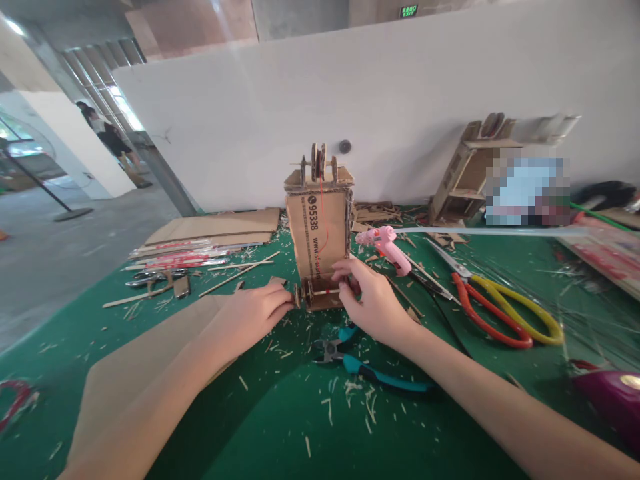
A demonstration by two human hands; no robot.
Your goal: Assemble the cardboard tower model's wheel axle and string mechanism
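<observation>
An upright cardboard tower (313, 233) stands in front of me, with cardboard discs (319, 162) on a stick across its top. A red thread (325, 220) hangs down its front from the discs. Low on the tower, a thin stick (326, 292) with red thread wound on it runs crosswise. My left hand (263, 305) pinches a small cardboard disc (297, 296) at the stick's left end. My right hand (370, 297) is closed at the tower's lower right, by the stick's other end; its fingers hide what they grip.
Teal-handled cutters (370, 367) lie in front of the tower. To the right are a pink glue gun (393, 250), large scissors (493, 300) and another cardboard structure (465, 170). Cardboard sheets (215, 227) and sticks lie left. Scraps litter the green table (280, 433).
</observation>
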